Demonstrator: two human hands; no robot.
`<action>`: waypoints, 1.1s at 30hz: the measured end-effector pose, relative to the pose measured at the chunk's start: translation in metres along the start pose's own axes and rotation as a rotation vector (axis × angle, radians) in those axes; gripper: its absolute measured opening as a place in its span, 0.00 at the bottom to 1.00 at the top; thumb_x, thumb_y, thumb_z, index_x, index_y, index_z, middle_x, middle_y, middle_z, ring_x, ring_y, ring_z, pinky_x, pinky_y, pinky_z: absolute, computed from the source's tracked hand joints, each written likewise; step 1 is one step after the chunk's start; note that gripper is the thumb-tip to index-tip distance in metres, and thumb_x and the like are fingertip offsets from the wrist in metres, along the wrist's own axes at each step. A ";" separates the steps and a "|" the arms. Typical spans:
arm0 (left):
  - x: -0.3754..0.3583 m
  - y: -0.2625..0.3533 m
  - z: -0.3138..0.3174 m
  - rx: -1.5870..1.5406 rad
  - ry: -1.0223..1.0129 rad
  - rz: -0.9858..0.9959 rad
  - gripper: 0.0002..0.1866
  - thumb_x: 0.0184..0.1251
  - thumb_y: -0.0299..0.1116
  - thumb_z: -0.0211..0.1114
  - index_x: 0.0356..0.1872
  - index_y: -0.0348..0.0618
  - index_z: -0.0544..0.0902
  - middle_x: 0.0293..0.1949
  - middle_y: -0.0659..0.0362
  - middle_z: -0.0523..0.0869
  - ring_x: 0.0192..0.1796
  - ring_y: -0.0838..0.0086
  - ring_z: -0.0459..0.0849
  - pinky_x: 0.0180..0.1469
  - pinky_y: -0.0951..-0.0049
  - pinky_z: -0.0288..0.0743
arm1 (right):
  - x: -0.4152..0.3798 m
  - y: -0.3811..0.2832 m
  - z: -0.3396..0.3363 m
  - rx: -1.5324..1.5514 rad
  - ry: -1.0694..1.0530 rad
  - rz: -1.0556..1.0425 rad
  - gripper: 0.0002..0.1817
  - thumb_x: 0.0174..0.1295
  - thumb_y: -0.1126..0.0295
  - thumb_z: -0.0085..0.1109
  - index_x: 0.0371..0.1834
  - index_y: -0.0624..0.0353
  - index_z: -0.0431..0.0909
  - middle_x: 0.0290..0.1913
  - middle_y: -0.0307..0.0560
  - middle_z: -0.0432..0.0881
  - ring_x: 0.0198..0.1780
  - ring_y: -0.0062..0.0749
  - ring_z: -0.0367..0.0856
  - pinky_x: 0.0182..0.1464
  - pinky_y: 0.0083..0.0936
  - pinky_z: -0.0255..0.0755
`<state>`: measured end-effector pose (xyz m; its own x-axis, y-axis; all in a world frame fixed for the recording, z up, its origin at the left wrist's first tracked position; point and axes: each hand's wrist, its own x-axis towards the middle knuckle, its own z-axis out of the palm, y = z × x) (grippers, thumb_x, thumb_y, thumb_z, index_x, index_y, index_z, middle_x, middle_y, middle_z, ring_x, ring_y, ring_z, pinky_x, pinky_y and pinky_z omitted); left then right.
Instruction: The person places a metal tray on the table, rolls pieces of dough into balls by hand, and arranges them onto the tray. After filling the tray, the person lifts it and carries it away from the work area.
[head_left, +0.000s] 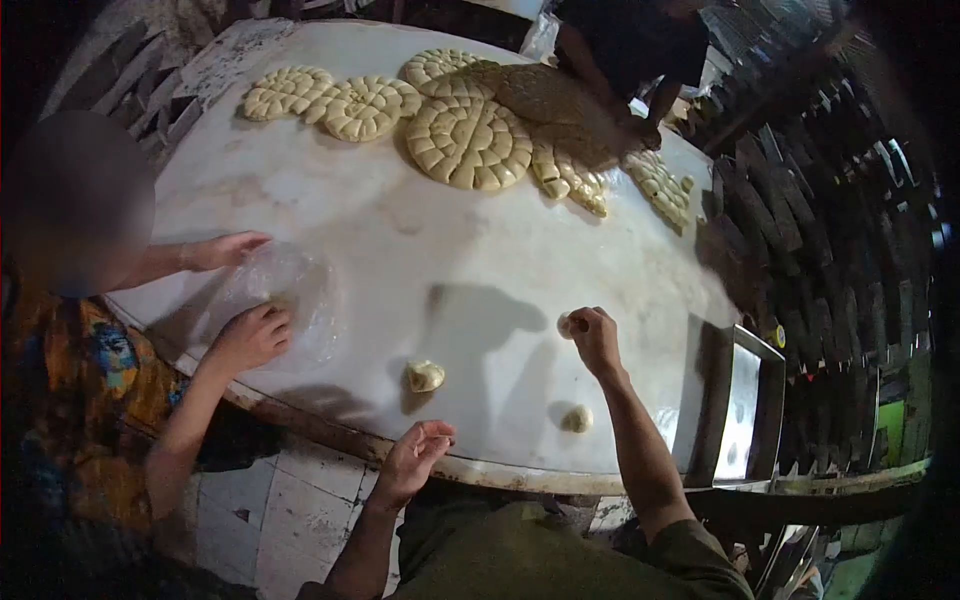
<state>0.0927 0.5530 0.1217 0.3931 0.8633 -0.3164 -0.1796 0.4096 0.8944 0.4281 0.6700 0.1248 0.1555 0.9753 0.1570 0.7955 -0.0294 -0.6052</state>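
My right hand (597,340) reaches over the white table with its fingers curled against a small pale dough ball (565,325), partly hidden behind the fingers. My left hand (415,462) is above the table's near edge, palm turned inward, fingers loosely bent with a gap to the thumb; I see nothing in it. Just beyond it lies a folded, shiny lump of dough (425,376). A second round dough ball (577,418) rests on the table below my right hand, apart from it.
At left, a person's hands (250,338) touch a clear plastic bag (300,290). Spiral rounds of cut dough (468,143) lie along the far side, where another person (635,45) leans in. A metal tray (742,410) stands at the right edge of the white table (400,240).
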 end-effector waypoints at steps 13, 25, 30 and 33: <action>-0.009 -0.013 -0.021 -0.022 0.061 0.106 0.10 0.69 0.31 0.56 0.48 0.40 0.74 0.46 0.59 0.78 0.49 0.74 0.77 0.54 0.70 0.70 | 0.015 -0.007 0.012 0.102 -0.069 0.165 0.08 0.50 0.71 0.63 0.29 0.65 0.82 0.27 0.55 0.83 0.29 0.38 0.82 0.34 0.31 0.74; -0.021 0.029 -0.013 0.103 0.145 -0.067 0.15 0.68 0.35 0.59 0.50 0.39 0.74 0.45 0.60 0.78 0.50 0.75 0.76 0.56 0.72 0.68 | 0.061 -0.074 0.082 -0.085 -0.304 -0.128 0.08 0.48 0.70 0.58 0.27 0.64 0.80 0.27 0.59 0.81 0.30 0.52 0.80 0.33 0.35 0.73; -0.014 0.003 -0.018 -0.043 0.174 0.028 0.15 0.68 0.35 0.59 0.51 0.38 0.74 0.46 0.59 0.78 0.50 0.75 0.76 0.57 0.72 0.68 | 0.086 -0.059 0.087 -0.120 -0.276 -0.165 0.12 0.49 0.64 0.61 0.27 0.64 0.81 0.27 0.56 0.82 0.29 0.41 0.83 0.33 0.33 0.74; -0.005 0.012 -0.004 0.009 0.117 0.017 0.17 0.68 0.35 0.58 0.52 0.37 0.73 0.47 0.58 0.79 0.51 0.75 0.76 0.58 0.71 0.68 | 0.056 -0.079 0.059 -0.014 -0.199 -0.075 0.12 0.53 0.65 0.63 0.30 0.64 0.81 0.25 0.54 0.82 0.26 0.33 0.81 0.31 0.28 0.73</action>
<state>0.0845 0.5547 0.1326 0.2823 0.8988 -0.3352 -0.1772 0.3923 0.9026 0.3393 0.7402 0.1357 -0.0218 0.9988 0.0429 0.8090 0.0429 -0.5863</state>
